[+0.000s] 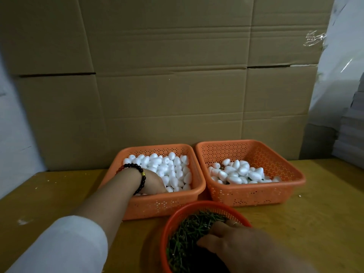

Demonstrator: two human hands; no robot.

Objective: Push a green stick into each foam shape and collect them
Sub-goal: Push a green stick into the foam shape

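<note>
Dim, warm indoor light, evenly spread, with no direct source in frame. The cardboard (167,75) reads flat and muddy brown. Brightest areas are the foam shapes (169,170), nearly blown out to white, and glare on plastic film (313,39) at 2 o'clock. Deep shadow fills the round basket (167,223) at 6 o'clock beneath the right hand (242,247), which is soft and blurred. Wide-angle distortion bows the table (325,194) edges at 3 and 9 o'clock. Overall detail is soft.
</note>
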